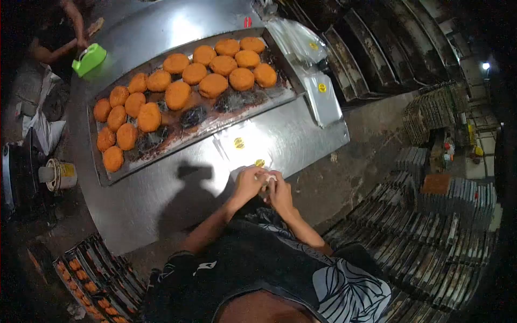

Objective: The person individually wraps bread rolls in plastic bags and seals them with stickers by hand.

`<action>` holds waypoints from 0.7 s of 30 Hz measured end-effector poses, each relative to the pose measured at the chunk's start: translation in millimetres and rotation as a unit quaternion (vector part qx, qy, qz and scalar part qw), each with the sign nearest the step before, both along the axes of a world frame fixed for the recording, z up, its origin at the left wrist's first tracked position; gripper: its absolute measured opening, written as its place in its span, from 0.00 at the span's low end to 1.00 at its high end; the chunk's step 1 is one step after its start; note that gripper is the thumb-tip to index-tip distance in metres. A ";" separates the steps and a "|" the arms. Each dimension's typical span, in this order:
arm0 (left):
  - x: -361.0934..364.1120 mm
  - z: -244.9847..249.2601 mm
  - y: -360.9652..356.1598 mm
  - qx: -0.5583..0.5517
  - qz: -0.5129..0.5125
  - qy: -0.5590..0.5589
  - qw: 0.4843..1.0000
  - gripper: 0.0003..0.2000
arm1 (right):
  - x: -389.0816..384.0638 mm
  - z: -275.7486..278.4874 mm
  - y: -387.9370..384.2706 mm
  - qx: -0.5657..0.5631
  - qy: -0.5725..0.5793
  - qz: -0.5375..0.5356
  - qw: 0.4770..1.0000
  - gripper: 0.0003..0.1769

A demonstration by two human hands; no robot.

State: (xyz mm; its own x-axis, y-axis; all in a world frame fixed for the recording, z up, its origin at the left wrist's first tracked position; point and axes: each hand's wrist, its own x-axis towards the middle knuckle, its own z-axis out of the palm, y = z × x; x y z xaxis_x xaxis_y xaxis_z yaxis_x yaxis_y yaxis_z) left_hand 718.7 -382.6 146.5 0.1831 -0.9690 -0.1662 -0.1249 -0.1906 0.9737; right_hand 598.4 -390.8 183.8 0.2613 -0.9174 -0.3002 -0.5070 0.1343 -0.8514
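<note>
My left hand [249, 184] and my right hand [279, 191] meet at the near edge of a steel table [161, 204], both pinching a clear plastic bag [266, 176] with a yellow sticker. More clear bags with yellow stickers [238, 143] lie flat just beyond my hands. Behind them a long metal baking tray [110, 175] carries several round orange-brown buns [177, 94]. Dark burnt patches mark the tray's empty spots.
Stacks of clear bags [323, 97] lie at the table's right end. Another person's hand holds a green tape dispenser [89, 58] at the far left. Stacked dark baking tins [431, 237] cover the floor on the right. Trays of buns [86, 274] sit bottom left.
</note>
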 end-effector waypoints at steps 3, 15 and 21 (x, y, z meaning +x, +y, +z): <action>2.3 33.5 -17.8 -0.153 0.120 -0.134 0.972 0.06 | 3.5 16.0 -70.0 0.345 -0.215 0.037 0.913 0.16; 94.6 4.8 -48.6 -0.153 0.395 0.530 0.735 0.20 | 95.9 -39.8 -208.1 0.004 -0.203 0.370 0.907 0.18; 113.4 34.2 0.3 -0.233 0.564 0.439 0.659 0.21 | 135.7 -125.6 -321.0 -0.405 0.268 0.082 0.870 0.30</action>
